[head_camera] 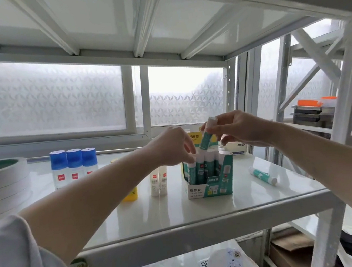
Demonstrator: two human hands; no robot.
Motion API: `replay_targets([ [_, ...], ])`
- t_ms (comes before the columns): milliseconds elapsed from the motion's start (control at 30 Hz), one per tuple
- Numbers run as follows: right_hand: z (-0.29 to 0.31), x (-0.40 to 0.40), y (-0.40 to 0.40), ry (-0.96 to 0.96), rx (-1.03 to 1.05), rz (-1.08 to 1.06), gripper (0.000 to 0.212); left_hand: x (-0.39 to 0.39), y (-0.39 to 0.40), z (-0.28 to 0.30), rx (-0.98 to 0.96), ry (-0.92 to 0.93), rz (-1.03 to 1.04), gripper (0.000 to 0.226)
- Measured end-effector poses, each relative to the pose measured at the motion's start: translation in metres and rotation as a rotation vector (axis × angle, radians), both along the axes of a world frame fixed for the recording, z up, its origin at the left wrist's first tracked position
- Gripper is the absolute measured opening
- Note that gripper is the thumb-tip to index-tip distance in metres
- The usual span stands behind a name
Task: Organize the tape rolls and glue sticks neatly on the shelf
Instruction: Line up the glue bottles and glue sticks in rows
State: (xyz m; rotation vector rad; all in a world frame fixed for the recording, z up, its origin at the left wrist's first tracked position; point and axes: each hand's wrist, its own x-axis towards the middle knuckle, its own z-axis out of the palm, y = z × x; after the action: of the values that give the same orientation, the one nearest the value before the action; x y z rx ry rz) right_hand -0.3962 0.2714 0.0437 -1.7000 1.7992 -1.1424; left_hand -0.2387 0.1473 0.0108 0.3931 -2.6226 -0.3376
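So rn my right hand (239,127) has its grip pinched around a teal glue stick (206,135), cap end up, body tilted, bottom aimed at the display box (209,181) just below it. I'm holding it near the cap, prob so the base is free to drop into a slot w/o my fingers hitting the other sticks.

Left hand (172,146) is at the top of that box, fingers curled down onto the caps of the standing sticks. Looks like it's nudging them apart or steadying the box, can't tell if it's actually gripping one tbh.

One more teal stick (263,175) lies flat on the shelf (199,212) right of the box, apart from it, so that's likely next imo. Left of the box: two small white sticks (159,182) upright, a yellow one (131,195) half hidden behind my forearm, then three blue-capped bottles (74,165) in a row. Tape rolls (3,182) are stacked way further left at the shelf's end, not being handled.
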Motion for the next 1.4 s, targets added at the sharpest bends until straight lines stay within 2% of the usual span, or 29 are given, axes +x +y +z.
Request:
replay_targets([
  [167, -0.006, -0.006, 0.003, 0.091, -0.020, 0.028, 0.042, 0.001, 0.001, -0.001, -0.021, 0.008, 0.000, 0.017],
  [300, -0.010, -0.007, 0.001, 0.344, -0.039, -0.026, 0.021, 0.001, 0.003, -0.003, -0.038, 0.027, -0.014, 0.016],
  [367, -0.014, -0.006, -0.002, 0.462, -0.007, -0.072, 0.023, 0.000, 0.004, -0.003, -0.055, 0.028, -0.023, 0.015],
  [433, -0.018, -0.003, -0.003, 0.501, 0.027, -0.107, 0.026, -0.001, 0.004, -0.004, -0.082, 0.016, -0.035, 0.016],
  [600, -0.028, 0.005, -0.005, 0.714, 0.062, -0.119, 0.011, -0.004, 0.005, -0.005, -0.131, -0.008, -0.032, 0.024],
  [667, -0.030, 0.005, -0.007, 0.734, 0.042, -0.130, 0.013, -0.005, 0.006, -0.005, -0.116, -0.021, -0.027, 0.028],
  [900, -0.018, 0.010, -0.011, 0.713, 0.134, -0.134, 0.010, -0.009, 0.006, -0.001, -0.005, -0.033, -0.044, 0.021],
  [1067, -0.013, 0.011, -0.007, 0.741, 0.148, -0.156, 0.017, -0.021, 0.010, 0.002, 0.003, -0.034, -0.042, 0.017],
  [1133, -0.005, 0.006, 0.000, 0.684, 0.068, -0.162, 0.023, -0.027, 0.012, 0.000, 0.005, -0.048, -0.029, 0.019],
  [1233, 0.000, -0.022, 0.013, 0.631, -0.041, -0.329, 0.018, -0.033, 0.016, -0.003, 0.014, -0.039, -0.039, 0.018],
  [1300, -0.009, -0.048, 0.021, 0.659, 0.142, -0.496, 0.016, -0.034, 0.019, -0.006, 0.019, -0.005, -0.031, 0.018],
  [1400, -0.039, -0.072, 0.029, 0.645, 0.530, -0.648, 0.027, -0.035, 0.020, -0.009, 0.014, 0.051, -0.010, 0.019],
])
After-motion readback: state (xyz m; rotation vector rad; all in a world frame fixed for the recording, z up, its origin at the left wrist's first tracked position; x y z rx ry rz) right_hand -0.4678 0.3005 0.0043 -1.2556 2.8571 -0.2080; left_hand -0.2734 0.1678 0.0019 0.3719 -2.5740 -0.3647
